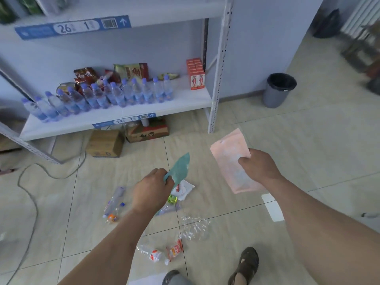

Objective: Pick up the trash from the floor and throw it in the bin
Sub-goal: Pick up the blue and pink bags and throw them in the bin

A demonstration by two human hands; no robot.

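Note:
My left hand (151, 192) grips a teal wrapper (181, 168) by its lower end, held up over the floor. A flat pink pouch (230, 159) is held in my right hand (258, 166), thumb on top. Beneath both hands, trash lies scattered on the tiles: a crushed clear bottle (115, 200), a white wrapper (184, 189), a green foil scrap (172, 199), crumpled clear plastic (194, 226) and an orange-and-white wrapper (174, 249). The grey bin (277, 91) with a black liner stands by the wall, far right of the shelf.
A white shelf unit (123, 112) holds water bottles and snack packs. Cardboard boxes (106, 144) sit under it. A cable (30, 194) loops across the floor at left. My shoes (246, 264) show at the bottom. A white paper strip (272, 207) lies at right.

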